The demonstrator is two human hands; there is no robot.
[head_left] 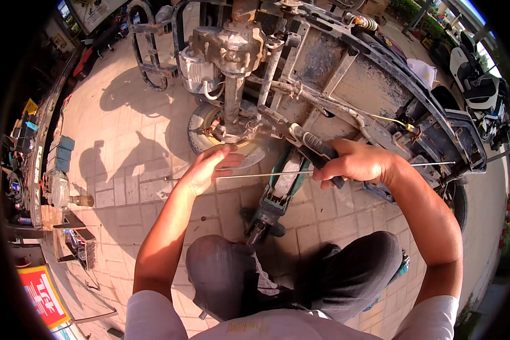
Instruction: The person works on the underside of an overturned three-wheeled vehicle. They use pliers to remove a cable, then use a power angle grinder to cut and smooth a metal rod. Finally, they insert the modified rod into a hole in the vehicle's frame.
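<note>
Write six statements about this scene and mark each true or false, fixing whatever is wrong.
1. The right hand grips a dark-handled tool. True.
2. The left hand grips that same tool. False: the left hand is apart from it, near the wheel.
3. The tipped vehicle shows its underside. True.
4. The trousers are bright red. False: the trousers are dark grey.
5. A white and black scooter stands at the picture's right. True.
6. The green-framed device is left of the wheel. False: it is to the wheel's right.
</note>
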